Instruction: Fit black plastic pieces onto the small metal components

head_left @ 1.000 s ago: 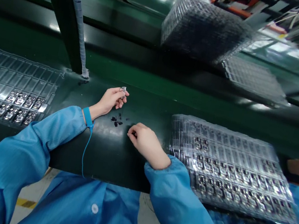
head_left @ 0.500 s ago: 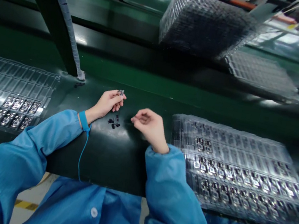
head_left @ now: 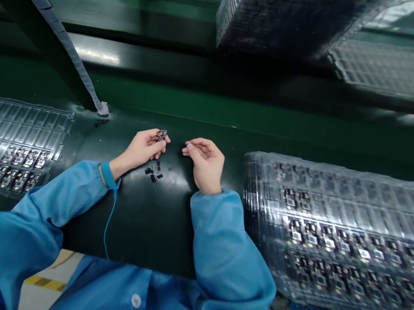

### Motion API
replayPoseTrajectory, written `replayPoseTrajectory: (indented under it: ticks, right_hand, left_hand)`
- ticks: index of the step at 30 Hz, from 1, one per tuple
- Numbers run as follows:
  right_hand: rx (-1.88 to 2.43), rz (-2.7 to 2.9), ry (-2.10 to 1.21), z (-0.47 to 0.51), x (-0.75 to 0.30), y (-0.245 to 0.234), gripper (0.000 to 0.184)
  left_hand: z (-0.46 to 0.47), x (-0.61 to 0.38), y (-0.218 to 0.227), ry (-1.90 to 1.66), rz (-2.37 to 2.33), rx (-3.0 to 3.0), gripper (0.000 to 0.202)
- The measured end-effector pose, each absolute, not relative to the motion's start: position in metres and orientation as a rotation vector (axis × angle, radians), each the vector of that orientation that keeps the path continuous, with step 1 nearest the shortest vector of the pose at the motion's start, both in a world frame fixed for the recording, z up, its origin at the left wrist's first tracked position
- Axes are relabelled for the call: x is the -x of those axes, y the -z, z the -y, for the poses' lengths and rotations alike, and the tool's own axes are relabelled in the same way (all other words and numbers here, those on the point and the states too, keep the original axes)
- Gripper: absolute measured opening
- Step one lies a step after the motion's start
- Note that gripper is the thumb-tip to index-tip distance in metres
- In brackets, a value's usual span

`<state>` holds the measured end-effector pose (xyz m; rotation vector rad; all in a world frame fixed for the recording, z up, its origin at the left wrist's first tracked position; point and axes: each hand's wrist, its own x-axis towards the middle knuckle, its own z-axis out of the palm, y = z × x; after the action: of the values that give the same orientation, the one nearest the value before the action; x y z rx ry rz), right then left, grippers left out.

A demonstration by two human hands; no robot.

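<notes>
My left hand pinches a small metal component between thumb and fingertips, raised a little over the dark green bench. My right hand hovers close to the right of it, fingers curled and pinched together; anything in them is too small to name. Several tiny black parts lie on the bench just below and between both hands. A blue wrist strap with a cord circles my left wrist.
A clear tray with a few filled pockets lies at the left. A stack of clear trays holding components sits at the right. More tray stacks stand behind the conveyor. A dark slanted post rises at the left.
My right hand has lifted off the bench and moved up and left, close to my left hand. The view has tilted down; the other person's hand at the right is out of sight.
</notes>
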<state>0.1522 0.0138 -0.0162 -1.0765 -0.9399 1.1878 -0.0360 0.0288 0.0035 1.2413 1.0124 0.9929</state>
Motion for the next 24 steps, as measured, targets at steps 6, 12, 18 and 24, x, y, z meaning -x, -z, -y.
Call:
replayPoseTrajectory:
  ticks: [6, 12, 18, 24]
  right_hand:
    - [1.015, 0.914, -1.253, -0.016, -0.154, 0.017, 0.035]
    - [1.003, 0.857, -1.31, -0.012, -0.15, 0.011, 0.032]
    - [0.993, 0.864, -1.259, -0.01, -0.145, 0.012, 0.034]
    - [1.054, 0.917, -1.233, -0.009, -0.144, 0.012, 0.037]
  left_hand:
    - [-0.026, 0.035, -0.007, -0.944, -1.055, -1.354, 0.025]
    - [-0.025, 0.032, -0.009, -0.917, -1.044, -1.379, 0.036]
    - [-0.023, 0.03, -0.01, -0.916, -1.051, -1.368, 0.032]
    - [-0.022, 0.031, -0.004, -0.941, -1.077, -1.414, 0.032]
